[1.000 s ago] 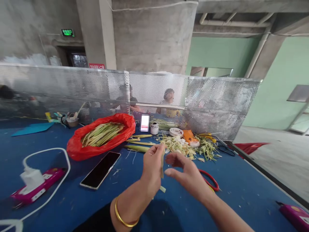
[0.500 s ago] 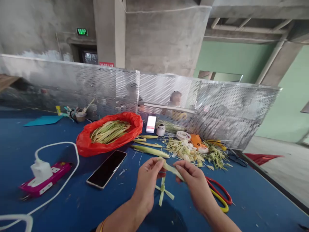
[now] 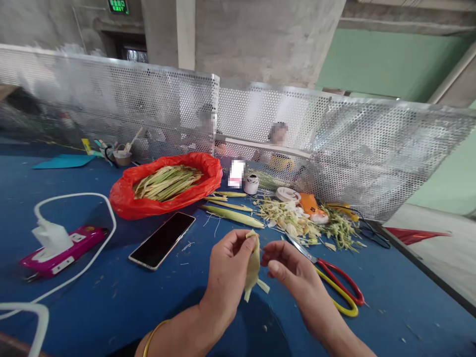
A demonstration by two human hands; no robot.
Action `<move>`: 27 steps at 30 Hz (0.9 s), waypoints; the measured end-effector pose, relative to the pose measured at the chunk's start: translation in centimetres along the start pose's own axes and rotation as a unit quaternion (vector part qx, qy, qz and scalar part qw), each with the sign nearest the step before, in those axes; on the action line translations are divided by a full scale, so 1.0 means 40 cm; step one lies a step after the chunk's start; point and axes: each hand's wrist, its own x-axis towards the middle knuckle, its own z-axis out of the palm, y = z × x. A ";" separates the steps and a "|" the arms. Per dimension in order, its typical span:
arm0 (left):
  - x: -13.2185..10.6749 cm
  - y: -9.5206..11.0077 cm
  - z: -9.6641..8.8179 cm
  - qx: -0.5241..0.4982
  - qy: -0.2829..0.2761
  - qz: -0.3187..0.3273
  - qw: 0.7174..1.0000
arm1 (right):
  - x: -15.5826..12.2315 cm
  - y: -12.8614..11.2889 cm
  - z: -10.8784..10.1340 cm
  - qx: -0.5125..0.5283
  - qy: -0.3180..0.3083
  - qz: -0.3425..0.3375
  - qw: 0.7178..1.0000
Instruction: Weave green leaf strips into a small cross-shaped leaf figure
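Note:
My left hand (image 3: 228, 272) is closed, thumb and fingers pinching a pale yellow-green husk strip (image 3: 253, 267) that hangs down from the fingertips. Below it show the narrow ends of a green piece (image 3: 263, 286), partly hidden behind the strip. My right hand (image 3: 297, 277) is just to the right of the strip, its fingers apart and curved, with nothing visible in it. Beside that hand lie scissors (image 3: 336, 282) with one red and one yellow handle. A long green husk (image 3: 232, 216) rests on the blue table beyond my hands.
A red plastic bag (image 3: 126, 203) holds cut green strips. Nearer are a black phone (image 3: 162, 241) and a purple power strip (image 3: 63, 251) with a white cable. Husk scraps (image 3: 286, 220), a tape roll (image 3: 288, 194) and an orange packet (image 3: 308, 203) lie by the perforated metal screen (image 3: 260, 109); people sit behind it.
My right hand has let go of the strip and opened, moving slightly away. The strip, stretched between both hands before, now hangs from my left hand. The view has tilted down.

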 end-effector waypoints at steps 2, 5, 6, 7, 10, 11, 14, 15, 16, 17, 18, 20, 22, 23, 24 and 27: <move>-0.006 -0.001 -0.003 0.049 0.000 0.035 0.998 | -0.008 0.005 0.014 -0.061 0.005 -0.043 0.997; -0.019 0.002 -0.009 0.127 -0.015 0.103 0.986 | -0.021 0.012 0.034 -0.135 0.029 -0.100 0.985; -0.023 0.003 -0.012 0.148 -0.022 0.136 0.979 | -0.024 0.013 0.039 -0.136 0.042 -0.116 0.983; -0.027 0.005 -0.014 0.166 -0.026 0.178 0.970 | -0.027 0.012 0.042 -0.124 0.052 -0.125 0.983; -0.032 0.011 -0.021 0.213 -0.021 0.304 0.928 | -0.025 0.004 0.041 -0.022 0.039 -0.101 0.994; -0.031 0.014 -0.022 0.228 -0.014 0.325 0.918 | -0.023 0.000 0.037 0.024 0.023 -0.076 0.997; -0.018 0.024 -0.026 0.261 -0.010 0.296 0.919 | -0.011 -0.006 0.023 0.138 -0.004 0.013 0.990; -0.013 0.027 -0.027 0.263 -0.014 0.264 0.928 | -0.008 -0.006 0.019 0.147 0.008 0.027 0.989; -0.007 0.029 -0.027 0.260 -0.019 0.230 0.938 | -0.007 -0.005 0.016 0.135 0.026 0.026 0.990; -0.002 0.031 -0.028 0.253 -0.019 0.201 0.946 | -0.008 -0.004 0.014 0.102 0.047 0.007 0.994; 0.002 0.032 -0.028 0.241 -0.017 0.176 0.954 | -0.011 -0.003 0.014 0.050 0.067 -0.028 0.996; 0.005 0.032 -0.027 0.198 -0.006 0.136 0.971 | -0.024 0.002 0.018 -0.091 0.085 -0.133 0.983; 0.005 0.030 -0.026 0.130 0.002 0.093 0.987 | -0.036 0.011 0.025 -0.251 0.087 -0.258 0.929; 0.003 0.029 -0.025 0.088 0.003 0.067 0.994 | -0.040 0.017 0.029 -0.330 0.095 -0.315 0.885; 0.002 0.028 -0.023 0.048 0.003 0.040 0.998 | -0.041 0.024 0.033 -0.399 0.111 -0.368 0.832; -0.003 0.029 -0.015 -0.028 0.004 -0.015 0.999 | -0.033 0.045 0.035 -0.517 0.153 -0.461 0.705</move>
